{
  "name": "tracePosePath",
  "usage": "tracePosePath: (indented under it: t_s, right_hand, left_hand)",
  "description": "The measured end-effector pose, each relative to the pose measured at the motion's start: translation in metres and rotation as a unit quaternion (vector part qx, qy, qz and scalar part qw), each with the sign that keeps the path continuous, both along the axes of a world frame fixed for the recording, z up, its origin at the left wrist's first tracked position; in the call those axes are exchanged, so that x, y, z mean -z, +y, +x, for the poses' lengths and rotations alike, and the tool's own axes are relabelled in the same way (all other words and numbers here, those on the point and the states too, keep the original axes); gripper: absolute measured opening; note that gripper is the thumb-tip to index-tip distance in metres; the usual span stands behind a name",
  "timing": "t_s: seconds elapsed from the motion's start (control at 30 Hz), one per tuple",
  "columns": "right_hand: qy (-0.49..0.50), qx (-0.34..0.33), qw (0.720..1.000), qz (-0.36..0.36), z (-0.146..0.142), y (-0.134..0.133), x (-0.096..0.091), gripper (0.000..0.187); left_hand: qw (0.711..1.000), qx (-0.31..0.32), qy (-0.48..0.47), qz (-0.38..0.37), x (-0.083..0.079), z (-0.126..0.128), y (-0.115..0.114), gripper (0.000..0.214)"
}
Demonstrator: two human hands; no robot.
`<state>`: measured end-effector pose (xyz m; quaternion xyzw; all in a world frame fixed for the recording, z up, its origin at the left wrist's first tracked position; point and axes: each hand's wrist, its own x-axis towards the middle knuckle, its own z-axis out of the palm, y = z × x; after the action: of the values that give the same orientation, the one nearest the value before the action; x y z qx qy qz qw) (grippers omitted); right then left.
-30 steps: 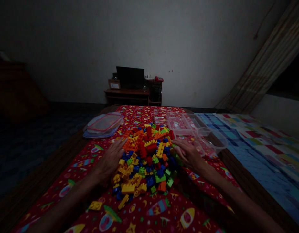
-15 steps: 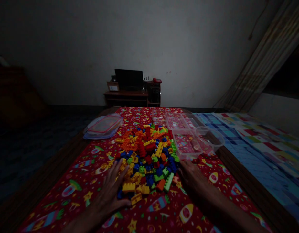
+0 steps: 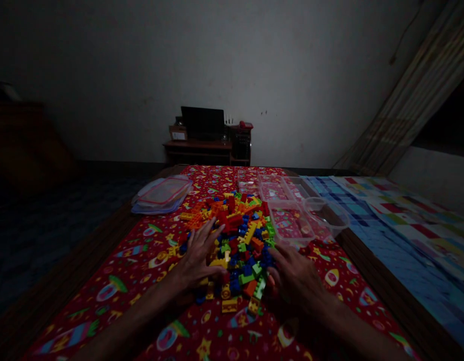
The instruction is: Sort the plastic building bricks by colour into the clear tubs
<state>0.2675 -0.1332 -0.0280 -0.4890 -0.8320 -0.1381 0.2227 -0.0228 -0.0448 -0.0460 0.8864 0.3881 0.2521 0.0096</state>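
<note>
A heap of toy building bricks (image 3: pixel 250 233) in red, orange, yellow, green and blue lies on a red patterned cloth (image 3: pixel 141 271). Over the heap's left side is my left hand (image 3: pixel 197 258), its fingers spread and thumb stretched to the right above yellow bricks. My right hand (image 3: pixel 297 276) is at the heap's right edge, beside blue bricks (image 3: pixel 267 256) and a light green brick (image 3: pixel 260 288). Its thumb and forefinger are apart; the other fingers are partly hidden. A yellow brick (image 3: pixel 229 306) lies at the heap's near edge.
Clear plastic containers (image 3: pixel 290 239) stand to the heap's right, with a round one (image 3: pixel 344 220) among them. Stacked lids (image 3: pixel 162 193) lie at the left. Beyond the table are a desk (image 3: pixel 197 145) with a monitor (image 3: pixel 202 123) and, at right, a checked bedspread (image 3: pixel 385 235).
My left hand has moved right and forward over the heap from its left edge. Yellow bricks at the near side have shifted right. My right hand has stayed near the right edge.
</note>
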Motion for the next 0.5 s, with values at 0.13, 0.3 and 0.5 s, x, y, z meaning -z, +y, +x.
tracePosePath:
  t_s: [0.13,0.3,0.5]
  right_hand:
    - [-0.077,-0.167,0.982,-0.043,-0.022,-0.001,-0.001,0.06]
    - [-0.085,-0.176,0.978,-0.072,-0.036,0.027,0.003,0.058]
    - [-0.065,-0.168,0.982,-0.049,-0.048,0.052,0.009,0.061]
  left_hand:
    - [0.995,0.07,0.052,0.053,-0.011,-0.003,-0.033,0.086]
    - [0.972,0.131,0.163,0.107,-0.003,0.0,-0.058,0.062]
    - [0.983,0.078,0.134,0.093,0.0,0.003,-0.026,0.048]
